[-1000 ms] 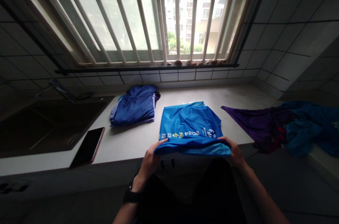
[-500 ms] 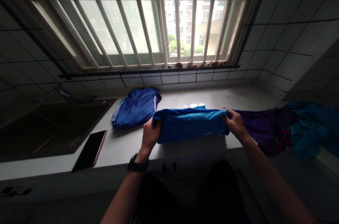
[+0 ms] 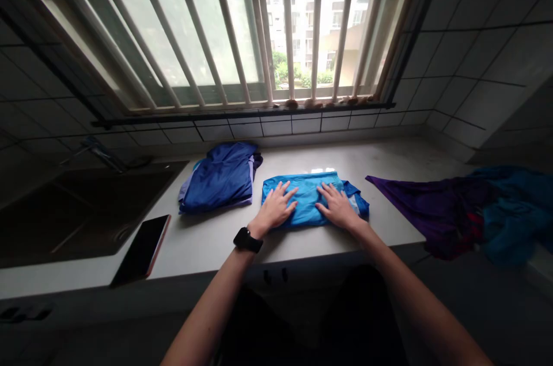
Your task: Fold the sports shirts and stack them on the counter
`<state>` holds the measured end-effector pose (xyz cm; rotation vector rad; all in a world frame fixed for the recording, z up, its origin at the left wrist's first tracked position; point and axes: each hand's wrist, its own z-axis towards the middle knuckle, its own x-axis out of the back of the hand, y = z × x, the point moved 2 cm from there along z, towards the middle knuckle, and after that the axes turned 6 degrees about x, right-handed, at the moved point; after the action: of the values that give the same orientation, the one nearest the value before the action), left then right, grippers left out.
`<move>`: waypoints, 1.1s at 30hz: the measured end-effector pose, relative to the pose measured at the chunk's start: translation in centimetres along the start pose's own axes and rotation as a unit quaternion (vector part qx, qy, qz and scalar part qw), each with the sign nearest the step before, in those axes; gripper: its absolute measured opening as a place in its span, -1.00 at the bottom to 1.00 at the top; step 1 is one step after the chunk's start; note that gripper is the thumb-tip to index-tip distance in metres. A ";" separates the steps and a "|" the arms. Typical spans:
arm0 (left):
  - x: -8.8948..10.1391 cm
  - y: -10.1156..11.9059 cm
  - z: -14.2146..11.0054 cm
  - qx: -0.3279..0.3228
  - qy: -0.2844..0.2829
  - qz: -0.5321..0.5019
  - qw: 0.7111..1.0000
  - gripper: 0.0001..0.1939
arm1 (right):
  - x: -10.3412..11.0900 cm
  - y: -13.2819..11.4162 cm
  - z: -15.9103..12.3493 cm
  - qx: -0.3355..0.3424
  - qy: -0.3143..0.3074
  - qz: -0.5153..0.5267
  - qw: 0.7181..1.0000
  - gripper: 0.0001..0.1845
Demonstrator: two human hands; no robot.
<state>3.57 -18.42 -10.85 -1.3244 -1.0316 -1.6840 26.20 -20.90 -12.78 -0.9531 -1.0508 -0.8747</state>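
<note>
A folded light-blue garment lies flat on the white counter, with a darker blue part poking out at its right end. My left hand rests on its left half, fingers spread. On the right half my right hand presses down, its fingers spread too. Just left of the garment sits a stack of folded clothes, dark blue on top with lilac edges beneath. A loose heap of purple cloth and teal cloth spreads along the right.
A phone lies at the counter's front edge on the left, beside a dark sink with a faucet. Behind the counter is a barred window, with several small stones on its ledge.
The blue garment, gripped at both ends and raised before, now lies flat on the counter. Both hands have let go of its ends, moved inward and spread on top.
</note>
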 end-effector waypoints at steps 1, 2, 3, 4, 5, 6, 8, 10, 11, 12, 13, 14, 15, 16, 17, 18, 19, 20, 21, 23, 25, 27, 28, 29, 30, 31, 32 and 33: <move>-0.6 0.2 -0.1 -0.009 -0.024 0.010 1.000 -0.46 | -0.4 -0.4 0.0 -0.005 -0.024 -0.011 1.000 -0.38; -1.2 0.4 -0.2 -0.008 -0.040 0.020 0.999 -0.45 | -0.7 -0.7 0.0 -0.009 -0.043 -0.020 0.999 -0.38; -1.6 0.4 -0.3 -0.002 -0.047 0.028 0.998 -0.43 | -0.9 -0.7 0.0 -0.014 -0.057 -0.025 0.998 -0.37; -1.8 0.5 -0.4 0.006 -0.048 0.032 0.998 -0.42 | -0.9 -0.6 0.1 -0.020 -0.067 -0.028 0.997 -0.36; -1.9 0.5 -0.5 0.013 -0.045 0.033 0.998 -0.41 | -0.8 -0.3 0.1 -0.029 -0.074 -0.027 0.996 -0.34; -2.0 0.5 -0.6 0.018 -0.040 0.032 0.999 -0.41 | -0.6 0.1 0.1 -0.038 -0.079 -0.026 0.996 -0.32; -1.9 0.6 -0.9 0.027 -0.032 0.023 0.999 -0.41 | -0.2 0.9 -0.1 -0.059 -0.082 -0.023 0.995 -0.28; -1.8 0.8 -1.2 0.037 -0.022 0.013 0.999 -0.41 | 0.2 1.4 -0.8 -0.084 -0.076 -0.027 0.993 -0.27; -1.9 0.9 -1.4 0.043 -0.016 0.008 0.999 -0.41 | 0.3 1.5 -1.3 -0.097 -0.069 -0.032 0.992 -0.28; -1.9 1.0 -1.5 0.049 -0.009 0.004 0.999 -0.41 | 0.4 1.3 -2.0 -0.105 -0.060 -0.037 0.992 -0.30; -2.0 1.0 -1.6 0.057 0.000 0.001 0.998 -0.40 | 0.4 1.0 -2.7 -0.104 -0.049 -0.039 0.993 -0.33; -2.0 0.9 -1.8 0.063 0.007 0.000 0.998 -0.38 | 0.3 0.5 -3.5 -0.090 -0.039 -0.038 0.995 -0.37; -1.9 0.7 -1.9 0.062 0.008 -0.001 0.998 -0.34 | 0.2 -0.2 -4.2 -0.063 -0.031 -0.032 0.997 -0.40; -1.8 0.3 -2.1 0.051 -0.002 -0.001 0.999 -0.27 | 0.0 -1.0 -4.9 -0.029 -0.026 -0.022 0.999 -0.42; -1.6 -0.2 -2.2 0.030 -0.021 -0.001 0.999 -0.17 | -0.1 -1.8 -5.4 0.002 -0.023 -0.012 1.000 -0.44; -1.3 -0.8 -2.3 0.001 -0.046 -0.001 0.999 -0.08 | -0.3 -2.5 -5.8 0.025 -0.021 -0.004 0.999 -0.45; -0.9 -1.5 -2.4 -0.032 -0.072 -0.004 0.997 -0.01 | -0.4 -3.1 -6.1 0.038 -0.022 0.003 0.999 -0.46; -0.3 -2.2 -2.5 -0.066 -0.089 -0.008 0.994 0.01 | -0.6 -3.4 -6.2 0.043 -0.023 0.009 0.999 -0.48; 0.2 -2.9 -2.7 -0.096 -0.096 -0.014 0.991 -0.02 | -0.6 -3.6 -6.1 0.043 -0.025 0.015 0.999 -0.50; 1.3 -3.8 -3.0 -0.135 -0.080 -0.019 0.987 -0.28 | -0.8 -3.3 -5.8 0.039 -0.031 0.033 0.998 -0.54; 2.0 -3.9 -3.5 -0.150 -0.050 -0.001 0.987 -0.61 | -0.9 -2.4 -5.3 0.039 -0.028 0.054 0.997 -0.56; 2.2 -3.0 -4.3 -0.136 -0.026 0.033 0.990 -0.78 | -0.9 -1.3 -4.9 0.047 -0.019 0.075 0.996 -0.59; 2.1 -2.1 -4.9 -0.122 -0.018 0.047 0.991 -0.81 | -0.8 -0.7 -4.7 0.052 -0.015 0.086 0.995 -0.61; 2.0 -1.0 -5.7 -0.108 -0.014 0.056 0.993 -0.82 | -0.7 -0.2 -4.6 0.055 -0.013 0.096 0.994 -0.63; 1.8 0.3 -6.6 -0.091 -0.012 0.060 0.994 -0.83 | -0.5 0.3 -4.5 0.054 -0.012 0.103 0.993 -0.64; 1.7 1.7 -7.6 -0.073 -0.013 0.062 0.995 -0.81 | -0.3 0.7 -4.4 0.048 -0.011 0.104 0.993 -0.65; 1.6 3.2 -8.6 -0.055 -0.016 0.064 0.996 -0.78 | 0.0 0.9 -4.5 0.039 -0.008 0.099 0.994 -0.65; 1.5 4.7 -9.7 -0.041 -0.018 0.065 0.997 -0.74 | 0.3 0.9 -4.7 0.032 -0.003 0.090 0.995 -0.63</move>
<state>3.87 -29.28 -10.04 -1.4485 -0.8854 -1.6242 28.53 -24.97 -13.66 -0.9805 -0.9763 -0.6868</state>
